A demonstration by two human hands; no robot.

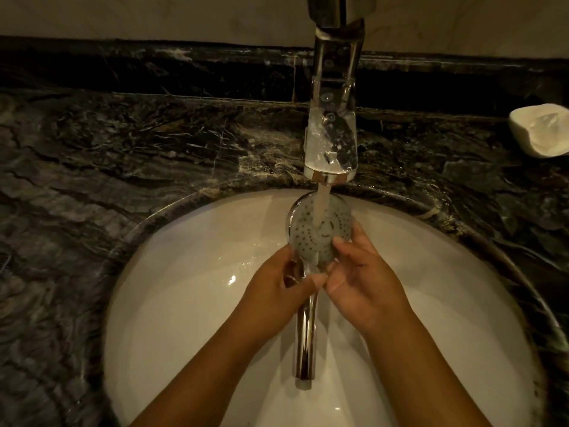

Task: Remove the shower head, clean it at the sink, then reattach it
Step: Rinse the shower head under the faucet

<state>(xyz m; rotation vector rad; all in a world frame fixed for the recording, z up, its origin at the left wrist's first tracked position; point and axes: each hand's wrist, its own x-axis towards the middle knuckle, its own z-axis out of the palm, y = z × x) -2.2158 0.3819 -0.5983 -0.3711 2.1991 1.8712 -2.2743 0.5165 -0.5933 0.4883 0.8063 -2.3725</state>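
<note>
Shower head (pixel 320 234) sits face-up over the sink (pixel 184 303) under the running tap (pixel 331 143), left grip (pixel 277 282) closed round its neck, right grip (pixel 363 282) pinching its right rim; I'd rub the thumb across all nozzles, tilting slowly.

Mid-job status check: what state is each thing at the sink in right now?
Faucet: on, stream running.
Shower head: detached, face up under the stream, handle toward the person.
Left hand: grips the neck below the face.
Right hand: pinches the rim, thumb on the face.
Sink: wet near the hands.
White dish: on the countertop, far right.
</note>
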